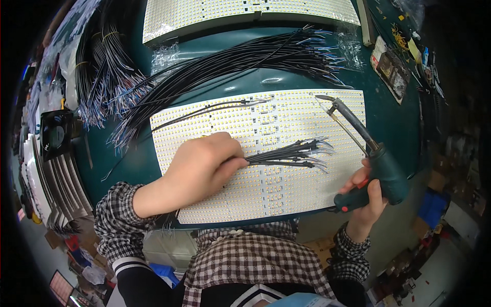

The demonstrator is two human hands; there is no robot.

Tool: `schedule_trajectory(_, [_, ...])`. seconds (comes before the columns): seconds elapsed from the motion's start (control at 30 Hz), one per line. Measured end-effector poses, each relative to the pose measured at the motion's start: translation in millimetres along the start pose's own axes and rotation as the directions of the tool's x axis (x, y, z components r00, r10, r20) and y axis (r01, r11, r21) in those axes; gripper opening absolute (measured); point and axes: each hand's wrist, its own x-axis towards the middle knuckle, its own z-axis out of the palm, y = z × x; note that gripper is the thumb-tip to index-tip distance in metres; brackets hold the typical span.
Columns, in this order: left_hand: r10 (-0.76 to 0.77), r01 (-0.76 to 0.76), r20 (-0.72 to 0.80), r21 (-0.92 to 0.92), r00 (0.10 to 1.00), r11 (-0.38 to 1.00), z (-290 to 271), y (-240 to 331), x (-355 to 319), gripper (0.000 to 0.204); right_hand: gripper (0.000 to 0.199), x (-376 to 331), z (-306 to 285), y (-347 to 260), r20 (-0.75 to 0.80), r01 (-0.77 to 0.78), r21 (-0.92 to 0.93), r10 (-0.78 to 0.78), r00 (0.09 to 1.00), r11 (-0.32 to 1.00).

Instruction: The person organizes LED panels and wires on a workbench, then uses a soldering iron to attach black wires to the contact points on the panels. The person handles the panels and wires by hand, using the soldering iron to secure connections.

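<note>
My left hand (207, 161) is closed round a bunch of short black cables (279, 154) whose stripped wire ends fan out to the right. The bunch lies over a white LED panel (317, 189) covered in rows of small yellowish chips. One black cable (215, 106) rests along the panel's upper part, its bare ends near the middle column of parts. In my right hand (367, 192) is a dark green soldering gun (388, 171), gripped by its handle. Its metal tip points up and left over the panel's upper right, apart from the cables.
A long bundle of black cables (230, 53) lies behind the panel, with more tied bundles (105, 66) at the far left. Another LED panel (255, 9) sits at the back. On the right is a small worn box (391, 69); stacked panels (53, 179) stand at left.
</note>
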Motion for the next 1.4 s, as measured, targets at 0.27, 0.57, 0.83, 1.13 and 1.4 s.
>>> schedule_trajectory(0.27, [-0.069, 0.071, -0.075, 0.023, 0.995, 0.997, -8, 8, -1, 0.006, 0.047, 4, -11, 4, 0.104, 0.068, 0.062, -0.074, 0.992, 0.996])
schedule_trajectory(0.57, [-0.42, 0.397, -0.005, -0.316, 0.908, 0.862, -40, 10, -25, 0.007, 0.048, 7, -14, 4, 0.061, 0.056, 0.088, -0.062, 0.996, 0.994])
schedule_trajectory(0.83, [-0.132, 0.125, -0.029, -0.185, 0.991, 0.975, -5, -9, -24, 0.005, 0.048, 12, -10, 5, 0.084, 0.077, 0.093, -0.085, 0.993, 0.993])
schedule_trajectory(1.13, [-0.14, 0.134, -0.178, -0.043, 0.974, 0.99, -13, -7, -32, 0.008, 0.046, 11, -9, 3, 0.021, 0.074, 0.162, -0.078, 0.997, 0.984])
schedule_trajectory(1.4, [0.08, 0.002, -0.19, 0.397, 0.978, 0.918, -28, -3, -16, 0.014, 0.048, 13, -11, 9, 0.054, 0.058, 0.076, -0.062, 0.997, 0.995])
